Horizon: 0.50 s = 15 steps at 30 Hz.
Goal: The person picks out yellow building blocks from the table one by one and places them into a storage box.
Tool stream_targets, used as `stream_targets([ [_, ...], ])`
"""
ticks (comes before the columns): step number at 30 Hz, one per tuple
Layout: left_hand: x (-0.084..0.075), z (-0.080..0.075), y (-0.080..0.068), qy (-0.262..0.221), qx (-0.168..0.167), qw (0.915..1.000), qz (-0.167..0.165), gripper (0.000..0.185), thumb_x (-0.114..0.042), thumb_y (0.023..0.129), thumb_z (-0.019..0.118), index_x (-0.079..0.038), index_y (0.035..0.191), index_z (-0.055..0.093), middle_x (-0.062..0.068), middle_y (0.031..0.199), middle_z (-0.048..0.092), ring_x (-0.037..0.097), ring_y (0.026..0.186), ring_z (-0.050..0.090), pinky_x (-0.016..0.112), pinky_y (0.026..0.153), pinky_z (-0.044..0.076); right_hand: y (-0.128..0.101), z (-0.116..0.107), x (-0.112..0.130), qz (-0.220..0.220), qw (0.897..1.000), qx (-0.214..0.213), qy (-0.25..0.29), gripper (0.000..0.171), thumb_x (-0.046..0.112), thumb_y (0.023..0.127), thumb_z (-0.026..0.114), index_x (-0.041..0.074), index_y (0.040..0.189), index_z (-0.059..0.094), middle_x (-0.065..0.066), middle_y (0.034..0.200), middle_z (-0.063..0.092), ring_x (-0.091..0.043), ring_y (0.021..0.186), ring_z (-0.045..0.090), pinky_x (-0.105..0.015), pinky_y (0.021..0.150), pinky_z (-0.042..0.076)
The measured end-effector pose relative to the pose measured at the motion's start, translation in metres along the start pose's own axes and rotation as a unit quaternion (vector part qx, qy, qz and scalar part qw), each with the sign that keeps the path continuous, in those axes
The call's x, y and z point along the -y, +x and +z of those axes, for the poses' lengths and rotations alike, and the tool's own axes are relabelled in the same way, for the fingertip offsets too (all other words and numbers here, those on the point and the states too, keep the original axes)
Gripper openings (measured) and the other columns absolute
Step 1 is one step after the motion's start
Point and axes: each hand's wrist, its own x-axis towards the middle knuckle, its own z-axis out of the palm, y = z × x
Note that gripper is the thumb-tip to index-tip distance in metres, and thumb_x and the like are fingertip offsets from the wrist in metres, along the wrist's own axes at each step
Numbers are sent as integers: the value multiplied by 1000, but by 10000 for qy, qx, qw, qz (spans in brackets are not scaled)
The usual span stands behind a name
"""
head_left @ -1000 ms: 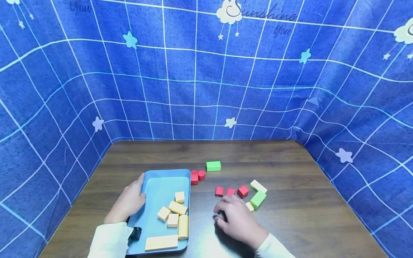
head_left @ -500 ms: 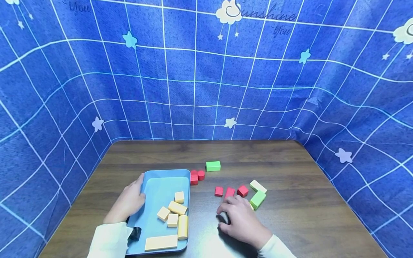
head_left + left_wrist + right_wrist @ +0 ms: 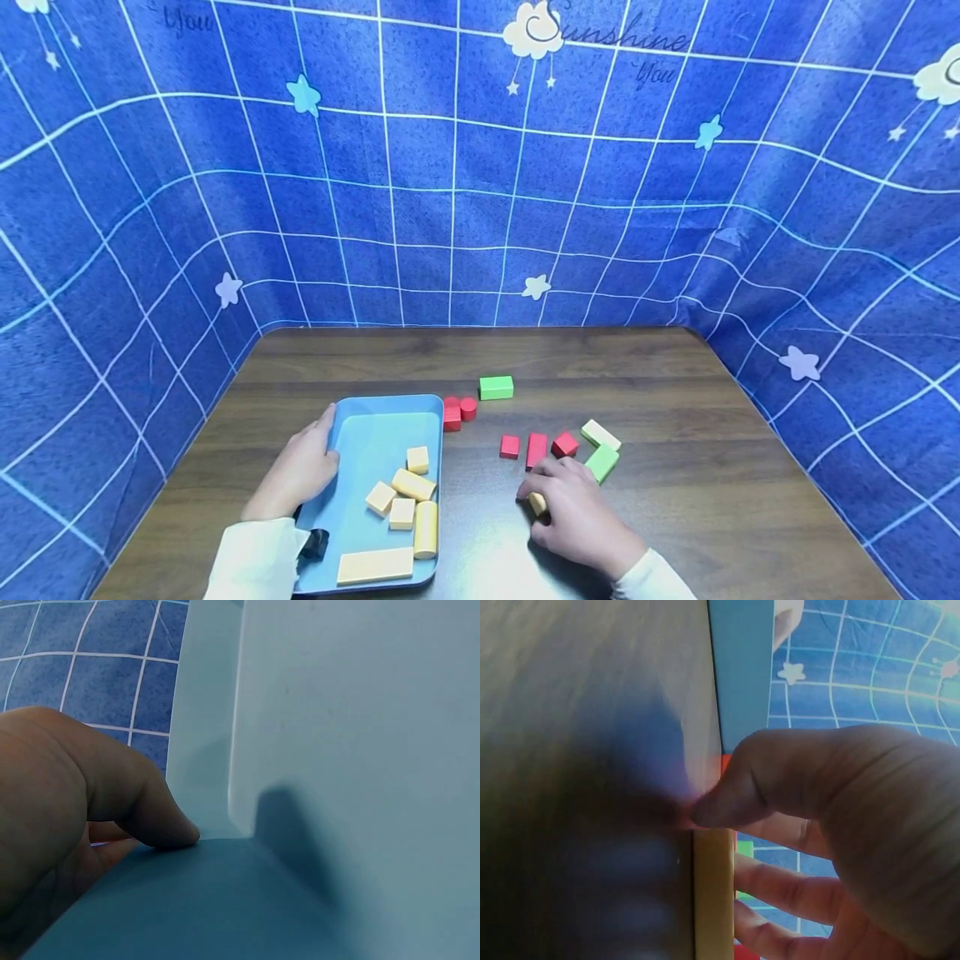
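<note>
Lower centre of the head view: right hand (image 3: 577, 517) pinching a yellow block (image 3: 537, 503) against the wooden surface (image 3: 675, 500), left hand (image 3: 300, 471) holding the blue tray (image 3: 375, 425).

Lower left of the frame: tray's left rim gripped by the left hand, thumb over the edge; yellow blocks (image 3: 401, 500) lying loose inside, tray's far end bare. Just right of the tray: red blocks (image 3: 457, 411) and a green block (image 3: 496, 387). Above the right hand: more red blocks (image 3: 536, 447), a green block (image 3: 602, 462) and a pale block (image 3: 600, 433), close to the fingers. Bare surface toward the right and far edges. Right grip clenched on the block, thumb (image 3: 727, 802) on top, fingers (image 3: 780, 889) curled beside it.
</note>
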Motion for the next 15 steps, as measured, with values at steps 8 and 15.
stream_targets([
  [8, -1, 0, 0, -11, -4, 10000, -9, 73, -5, 100, 44, 5, 164, 8, 35, 164, 24, 56, 148, 29, 71, 116, 30, -1, -3, -5, -111, 9998, -162, -52, 38, 9, 60, 77, 24, 95, 77, 10, 102, 66, -17, 98, 61, -43, 85, 50],
  [15, 0, -1, 1, -7, 6, 10000, 20, 73, -5, 100, 43, 5, 163, 8, 35, 165, 22, 56, 149, 26, 71, 117, 28, -1, -2, -9, 53, 9999, -134, -21, 43, 5, 60, 76, 24, 99, 78, 11, 104, 68, -14, 95, 62, -38, 78, 53],
])
